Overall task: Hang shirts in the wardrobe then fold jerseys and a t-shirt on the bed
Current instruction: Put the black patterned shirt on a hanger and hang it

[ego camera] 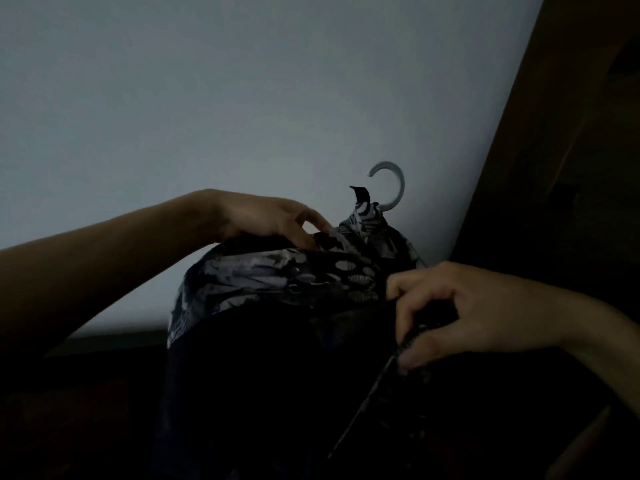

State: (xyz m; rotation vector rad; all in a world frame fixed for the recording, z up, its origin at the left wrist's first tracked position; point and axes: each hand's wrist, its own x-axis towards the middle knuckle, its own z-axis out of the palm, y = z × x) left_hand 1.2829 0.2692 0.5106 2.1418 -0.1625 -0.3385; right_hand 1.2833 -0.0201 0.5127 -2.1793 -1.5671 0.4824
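A dark patterned shirt (277, 278) with black and pale grey print hangs in front of me on a hanger whose pale hook (394, 183) sticks up above the collar. My left hand (270, 220) pinches the shirt's fabric at the left shoulder, near the collar. My right hand (460, 313) grips the dark front edge of the shirt at the right, fingers curled round the cloth. The lower part of the shirt is lost in shadow.
A pale wall (242, 98) fills the background. A dark brown wardrobe panel (561, 168) rises at the right edge, close to the hook. The room is dim, and the bottom of the view is nearly black.
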